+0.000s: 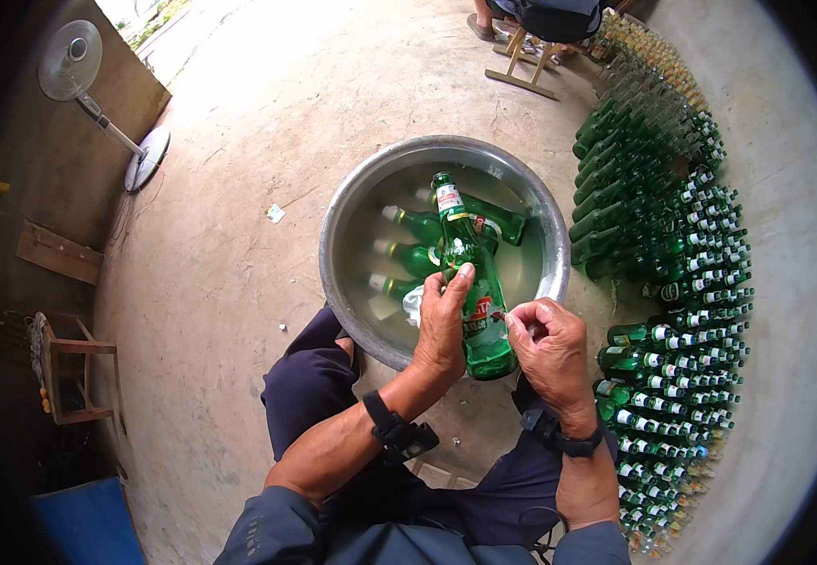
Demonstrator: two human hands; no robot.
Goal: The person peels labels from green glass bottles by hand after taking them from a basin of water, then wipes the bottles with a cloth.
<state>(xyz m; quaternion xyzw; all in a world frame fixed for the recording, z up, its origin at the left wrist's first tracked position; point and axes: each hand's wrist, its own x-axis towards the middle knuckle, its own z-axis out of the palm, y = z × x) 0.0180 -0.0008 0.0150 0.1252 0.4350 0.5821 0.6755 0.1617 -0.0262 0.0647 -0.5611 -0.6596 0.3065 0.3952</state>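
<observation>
A green glass bottle [487,282] with a red and white label is held over the near part of a metal basin [341,315]. My left hand [443,320] is wrapped round the bottle's left side, thumb on the glass. At its lower right, my right hand [552,348] has thumb and forefinger pinched close to the label; what they grip, if anything, is too small to tell. Several green bottles [413,256] lie in the cloudy water of the basin. Something white [413,306] shows beside my left hand.
Many green bottles [681,353] stand in rows along the right wall. A person [545,14] sits by a wooden stool [521,75] at the top. A fan [150,155], a wooden frame [79,347] and a blue panel [88,523] are on the left.
</observation>
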